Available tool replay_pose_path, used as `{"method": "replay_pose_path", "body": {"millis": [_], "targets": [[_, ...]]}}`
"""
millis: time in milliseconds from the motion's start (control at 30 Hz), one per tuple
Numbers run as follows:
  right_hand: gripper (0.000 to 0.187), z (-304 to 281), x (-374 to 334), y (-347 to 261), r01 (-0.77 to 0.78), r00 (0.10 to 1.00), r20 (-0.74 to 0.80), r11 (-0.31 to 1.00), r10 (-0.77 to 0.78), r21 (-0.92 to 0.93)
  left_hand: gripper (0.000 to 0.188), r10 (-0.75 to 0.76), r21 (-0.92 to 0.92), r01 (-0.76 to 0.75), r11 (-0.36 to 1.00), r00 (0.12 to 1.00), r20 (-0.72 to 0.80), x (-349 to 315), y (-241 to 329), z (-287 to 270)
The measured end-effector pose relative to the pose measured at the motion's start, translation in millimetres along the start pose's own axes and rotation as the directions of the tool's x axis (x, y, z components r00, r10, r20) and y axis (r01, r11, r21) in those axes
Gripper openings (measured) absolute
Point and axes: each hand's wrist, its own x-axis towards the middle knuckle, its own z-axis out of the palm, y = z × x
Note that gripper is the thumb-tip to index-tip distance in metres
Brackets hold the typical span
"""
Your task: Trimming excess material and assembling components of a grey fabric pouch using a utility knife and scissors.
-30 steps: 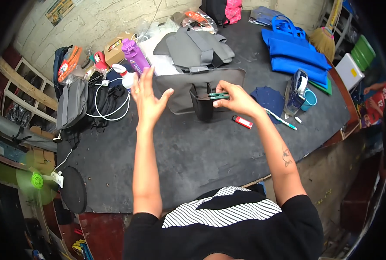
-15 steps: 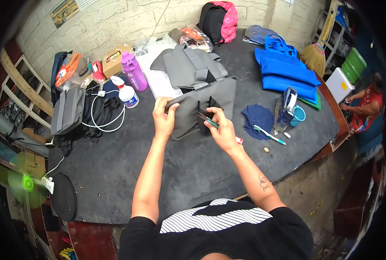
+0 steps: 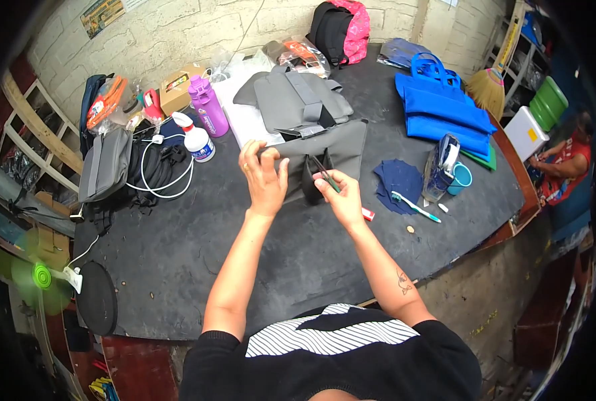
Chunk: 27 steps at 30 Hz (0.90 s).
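Observation:
A grey bag piece lies in front of me on the black table, with black strips at its middle. Over its left part my left hand is raised with fingers spread, holding nothing; I cannot tell if it touches the fabric. Closed around a slim, dark green tool with thin tips, perhaps tweezers or thread snips, my right hand is at the black strips. The tool's tips reach to the strips. Just behind is a larger grey bag with a strap across it.
To the left stand a purple bottle, a spray bottle and a white cable. A toothbrush, dark blue cloth, tape dispenser and blue cup are right. Blue bags lie farther back. A person sits beyond the table.
My left hand has let go of the grey piece's left edge, moved rightward and spread its fingers. My right hand stays near the black strips, and the tool is now tilted more steeply.

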Motion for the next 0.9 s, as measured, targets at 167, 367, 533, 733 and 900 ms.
{"method": "replay_pose_path", "body": {"millis": [167, 367, 533, 733, 900], "targets": [[0.016, -8.0, 2.7, 1.1, -0.166, 0.984, 0.072, 0.986, 0.164, 0.021, 0.032, -0.156, 0.121, 0.150, 0.981, 0.987, 0.039, -39.4, 28.7, 9.1], [0.024, -8.0, -7.1, 7.9, 0.142, 0.990, 0.022, 0.989, -0.143, 0.032, 0.048, -0.407, -0.235, 0.467, 0.852, 0.875, 0.263, -69.5, 39.7, 35.7], [0.028, -39.9, -1.6, 44.8, 0.222, 0.911, -0.315, 0.961, -0.266, -0.166, 0.030, -0.463, -0.323, 0.562, 0.762, 0.820, 0.335, -69.6, 46.0, 39.3], [0.032, -39.7, 3.0, 72.2, -0.038, 0.999, -0.022, 0.975, 0.044, 0.221, 0.040, -0.402, -0.140, 0.435, 0.889, 0.890, 0.216, -75.4, 46.9, 46.4], [0.031, -27.9, -6.6, 62.5, -0.040, 0.999, 0.029, 0.937, 0.032, 0.347, 0.046, -0.429, -0.317, 0.481, 0.818, 0.876, 0.222, -76.1, 52.9, 45.6]]}}
